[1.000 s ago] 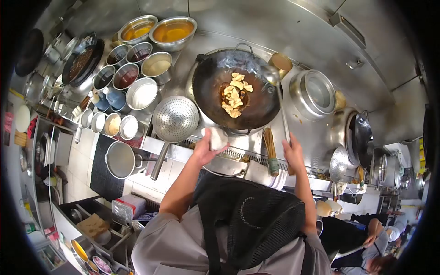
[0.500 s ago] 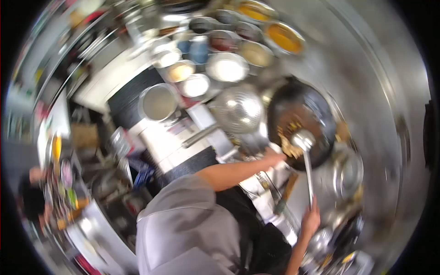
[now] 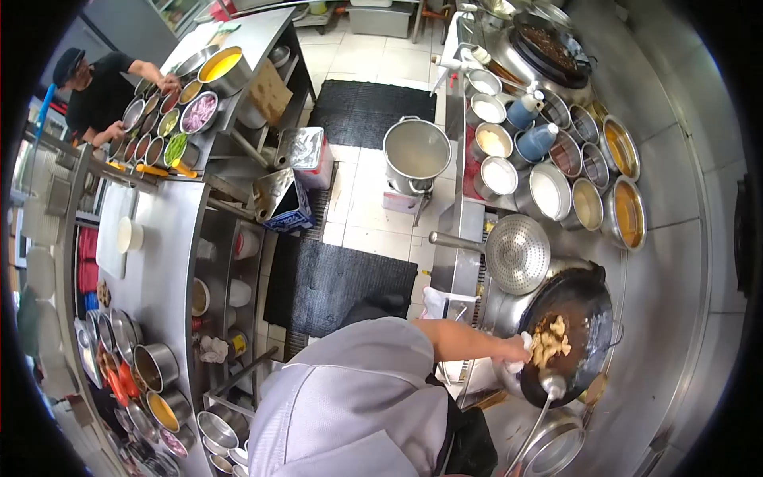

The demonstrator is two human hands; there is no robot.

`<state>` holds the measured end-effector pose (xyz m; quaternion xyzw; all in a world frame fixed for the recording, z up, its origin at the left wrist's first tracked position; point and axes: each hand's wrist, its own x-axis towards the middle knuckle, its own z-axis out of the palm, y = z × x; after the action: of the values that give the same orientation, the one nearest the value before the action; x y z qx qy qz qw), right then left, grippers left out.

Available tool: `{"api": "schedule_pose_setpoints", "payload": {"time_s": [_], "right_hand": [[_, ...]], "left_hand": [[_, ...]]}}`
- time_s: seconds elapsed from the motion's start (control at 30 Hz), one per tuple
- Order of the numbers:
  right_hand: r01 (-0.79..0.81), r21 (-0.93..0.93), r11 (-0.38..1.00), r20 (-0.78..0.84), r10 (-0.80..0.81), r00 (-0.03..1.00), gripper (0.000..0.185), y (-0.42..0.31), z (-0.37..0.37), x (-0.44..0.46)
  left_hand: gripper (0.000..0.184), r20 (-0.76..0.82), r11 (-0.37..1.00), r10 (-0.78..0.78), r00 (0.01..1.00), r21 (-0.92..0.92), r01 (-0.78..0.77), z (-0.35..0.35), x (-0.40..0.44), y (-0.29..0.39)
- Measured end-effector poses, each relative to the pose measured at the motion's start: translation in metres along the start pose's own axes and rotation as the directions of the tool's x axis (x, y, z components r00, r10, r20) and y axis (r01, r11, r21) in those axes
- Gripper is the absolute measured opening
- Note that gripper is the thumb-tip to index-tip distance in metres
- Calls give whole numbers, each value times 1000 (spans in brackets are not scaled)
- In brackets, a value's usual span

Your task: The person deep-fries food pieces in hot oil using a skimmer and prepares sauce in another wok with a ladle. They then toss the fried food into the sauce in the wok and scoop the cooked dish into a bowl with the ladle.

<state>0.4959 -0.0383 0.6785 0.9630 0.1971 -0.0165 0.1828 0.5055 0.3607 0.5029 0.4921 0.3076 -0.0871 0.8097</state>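
My left hand [image 3: 515, 350] is closed on a folded white cloth [image 3: 521, 364] at the near rim of a dark wok [image 3: 594, 350]. Whether a wok handle is under the cloth is hidden. Pale brown chunks of food [image 3: 549, 342] lie in the wok with a little dark sauce. A ladle [image 3: 555, 386] rests its bowl inside the wok's lower rim, beside the chunks. Its long handle runs down to the bottom edge of the view, where my right hand is out of sight.
A perforated strainer [image 3: 517, 254] lies above the wok. Beyond it stand several pots of sauce and powder, with blue bottles [image 3: 537, 143] among them. A large pot [image 3: 416, 151] stands in the aisle. Across it, a co-worker [image 3: 103, 95] reaches over containers on a counter [image 3: 163, 238].
The view has swung, so the wok sits further right and lower. The ladle bowl has moved from over the food to the wok's lower rim. My right hand has left the view.
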Motion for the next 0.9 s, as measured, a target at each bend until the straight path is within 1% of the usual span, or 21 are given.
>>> {"api": "schedule_pose_setpoints", "payload": {"time_s": [0.03,0.07,0.1,0.13,0.17,0.23,0.27,0.3,0.33,0.37,0.4,0.43,0.47,0.53,0.6,0.63,0.67,0.73,0.77,0.8,0.9], "right_hand": [[147,238,960,-35,-142,989,42,-16,13,22],[253,455,854,-98,-234,967,50,-29,31,37],[-61,839,541,73,-1,997,48,-39,60,51],[55,759,649,-4,-80,997,46,-97,4,49],[94,696,712,-62,-71,996,46,-103,28,63],[-78,826,558,105,-17,994,44,-136,13,72],[-238,870,431,245,40,969,46,-142,25,77],[-124,860,496,145,-5,989,47,-146,26,77],[-190,848,494,205,24,978,47,-149,22,72],[-505,750,428,528,74,846,47,-155,-21,66],[-539,749,386,539,120,834,47,-140,-8,50],[-275,822,498,272,81,959,47,-124,10,37],[10,800,600,-11,-1,1000,47,-111,22,28],[-31,819,573,5,47,999,48,-99,21,-1],[-323,770,551,218,248,944,48,-97,17,-26],[-348,708,614,222,274,936,48,-96,4,-34],[-338,717,609,202,283,938,48,-93,5,-28],[-98,773,627,-105,278,955,47,-100,18,-54],[-402,744,533,279,300,912,47,-109,-38,-54],[-400,747,531,274,303,913,47,-97,-58,-65],[-434,806,403,484,-28,874,48,-64,-111,-99]], "left_hand": [[68,38,999,9,999,33,-11,-8,-15,11],[54,-3,980,180,984,82,-179,-7,12,-13],[50,68,957,200,977,202,-210,-7,43,-32],[45,32,962,105,994,249,-109,-12,9,-4],[42,25,925,166,986,343,-164,-4,71,-53],[44,163,907,232,959,321,-274,-9,67,-46],[39,50,999,40,998,-30,-38,-8,34,-19],[36,98,994,73,993,-94,-64,-9,68,-44],[29,124,984,-34,992,-172,56,-9,46,-22],[25,183,964,-79,980,-237,121,-7,24,-3],[21,229,936,-119,966,-298,186,-6,11,8],[19,242,935,-149,959,-282,216,-5,13,8],[17,245,932,-175,954,-271,240,-4,21,7],[19,280,945,-172,944,-225,239,-2,28,3],[11,180,977,-148,972,-127,172,0,12,6],[11,173,952,-85,981,-275,131,7,-9,2],[7,109,931,6,994,-364,34,20,-28,6],[5,289,913,-120,950,-343,220,5,-7,-11],[6,202,957,-143,969,-223,187,17,-49,20],[9,220,953,-55,974,-280,117,5,-45,-7],[23,177,942,-83,981,-309,135,9,-148,35]]}}
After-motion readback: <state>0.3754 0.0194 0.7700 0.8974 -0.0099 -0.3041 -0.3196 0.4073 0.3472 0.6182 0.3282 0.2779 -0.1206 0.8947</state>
